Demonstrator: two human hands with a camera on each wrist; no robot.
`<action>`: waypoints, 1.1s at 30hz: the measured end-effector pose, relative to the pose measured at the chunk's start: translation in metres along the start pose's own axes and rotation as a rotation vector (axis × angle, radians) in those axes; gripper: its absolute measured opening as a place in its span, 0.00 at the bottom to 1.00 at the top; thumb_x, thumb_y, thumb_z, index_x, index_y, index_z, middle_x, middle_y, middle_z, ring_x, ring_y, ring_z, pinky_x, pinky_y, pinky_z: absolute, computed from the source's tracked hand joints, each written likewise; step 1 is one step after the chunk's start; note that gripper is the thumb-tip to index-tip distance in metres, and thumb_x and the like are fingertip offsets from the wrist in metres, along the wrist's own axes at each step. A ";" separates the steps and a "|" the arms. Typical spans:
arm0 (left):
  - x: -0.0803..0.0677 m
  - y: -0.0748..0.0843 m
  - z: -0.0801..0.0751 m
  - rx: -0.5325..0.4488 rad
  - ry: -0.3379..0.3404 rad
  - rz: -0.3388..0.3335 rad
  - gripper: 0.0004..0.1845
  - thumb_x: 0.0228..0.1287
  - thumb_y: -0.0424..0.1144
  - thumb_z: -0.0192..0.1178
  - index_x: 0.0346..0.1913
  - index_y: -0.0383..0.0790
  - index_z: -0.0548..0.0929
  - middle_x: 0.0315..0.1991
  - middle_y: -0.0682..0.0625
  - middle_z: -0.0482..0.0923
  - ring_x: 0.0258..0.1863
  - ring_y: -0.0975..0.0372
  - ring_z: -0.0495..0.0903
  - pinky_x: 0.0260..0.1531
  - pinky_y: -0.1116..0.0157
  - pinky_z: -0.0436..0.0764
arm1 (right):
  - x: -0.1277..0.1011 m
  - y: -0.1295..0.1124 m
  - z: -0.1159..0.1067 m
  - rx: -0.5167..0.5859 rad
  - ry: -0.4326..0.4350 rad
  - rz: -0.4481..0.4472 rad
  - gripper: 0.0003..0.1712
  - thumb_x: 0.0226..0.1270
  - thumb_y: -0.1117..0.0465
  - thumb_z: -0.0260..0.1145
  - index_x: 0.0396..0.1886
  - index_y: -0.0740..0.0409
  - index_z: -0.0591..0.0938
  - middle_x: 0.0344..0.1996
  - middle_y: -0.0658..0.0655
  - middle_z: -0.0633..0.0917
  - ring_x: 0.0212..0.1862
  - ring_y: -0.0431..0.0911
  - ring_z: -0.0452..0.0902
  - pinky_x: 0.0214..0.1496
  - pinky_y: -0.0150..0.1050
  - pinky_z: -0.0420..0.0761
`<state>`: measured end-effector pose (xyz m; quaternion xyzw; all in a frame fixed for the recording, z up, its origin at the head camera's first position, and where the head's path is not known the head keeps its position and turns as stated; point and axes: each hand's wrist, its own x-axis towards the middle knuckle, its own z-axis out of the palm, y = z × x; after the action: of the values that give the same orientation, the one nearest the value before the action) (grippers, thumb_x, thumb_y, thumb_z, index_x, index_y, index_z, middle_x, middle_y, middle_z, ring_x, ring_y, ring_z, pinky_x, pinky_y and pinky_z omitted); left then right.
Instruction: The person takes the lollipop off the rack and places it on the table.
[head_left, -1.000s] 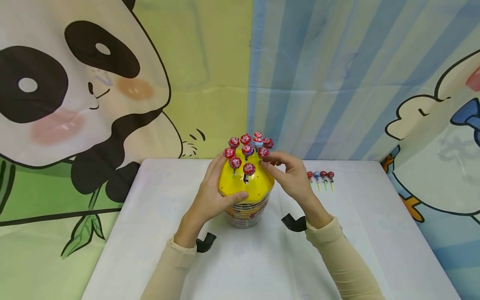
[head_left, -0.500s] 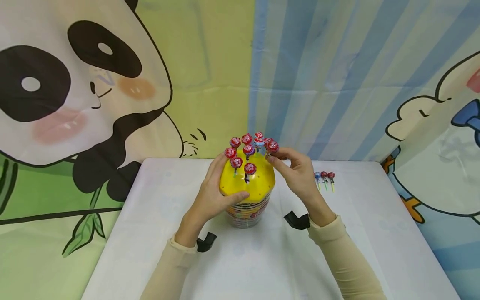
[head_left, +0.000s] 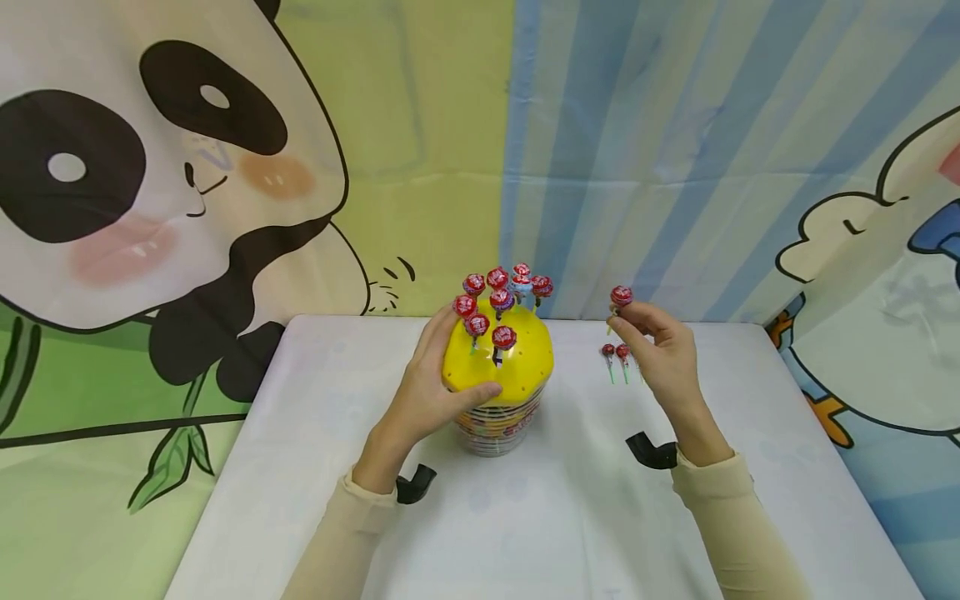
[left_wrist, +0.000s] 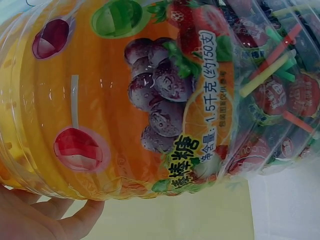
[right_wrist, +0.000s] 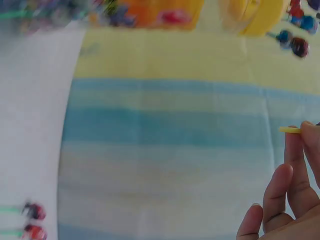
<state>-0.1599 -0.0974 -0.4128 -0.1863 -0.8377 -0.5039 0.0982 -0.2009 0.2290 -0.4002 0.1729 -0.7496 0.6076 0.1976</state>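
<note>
R hand (head_left: 663, 354) moved right — red lollipop (head_left: 620, 296) out

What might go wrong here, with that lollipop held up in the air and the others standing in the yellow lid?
The right hand pinches the lollipop only by its thin stick, so it may slip and drop onto the table. Setting it down could knock the lollipops on the table. The left hand grips the jar; a nudge might tilt the standing ones.

Bright, even light — wrist views blurred
</note>
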 end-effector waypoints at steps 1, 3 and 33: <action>0.000 0.000 0.000 0.002 0.001 -0.001 0.56 0.50 0.65 0.72 0.78 0.72 0.49 0.77 0.65 0.45 0.69 0.57 0.63 0.60 0.50 0.74 | -0.001 0.003 -0.006 -0.026 0.015 0.022 0.09 0.66 0.70 0.69 0.45 0.69 0.85 0.38 0.52 0.87 0.38 0.43 0.77 0.37 0.31 0.75; 0.000 0.000 0.000 0.006 0.001 -0.005 0.56 0.50 0.65 0.72 0.78 0.72 0.49 0.77 0.65 0.45 0.69 0.57 0.63 0.60 0.50 0.73 | -0.005 0.011 -0.020 -0.079 0.041 0.067 0.11 0.67 0.68 0.69 0.46 0.69 0.85 0.39 0.51 0.87 0.39 0.42 0.77 0.38 0.30 0.75; -0.001 0.001 0.001 -0.006 -0.004 -0.027 0.56 0.50 0.65 0.72 0.78 0.73 0.49 0.77 0.65 0.45 0.69 0.58 0.63 0.61 0.50 0.73 | -0.030 0.164 -0.126 -0.456 0.108 0.806 0.25 0.72 0.50 0.64 0.62 0.61 0.81 0.47 0.57 0.83 0.44 0.46 0.73 0.38 0.36 0.74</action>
<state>-0.1590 -0.0966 -0.4127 -0.1764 -0.8387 -0.5075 0.0893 -0.2460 0.3860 -0.5309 -0.2117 -0.8601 0.4638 0.0176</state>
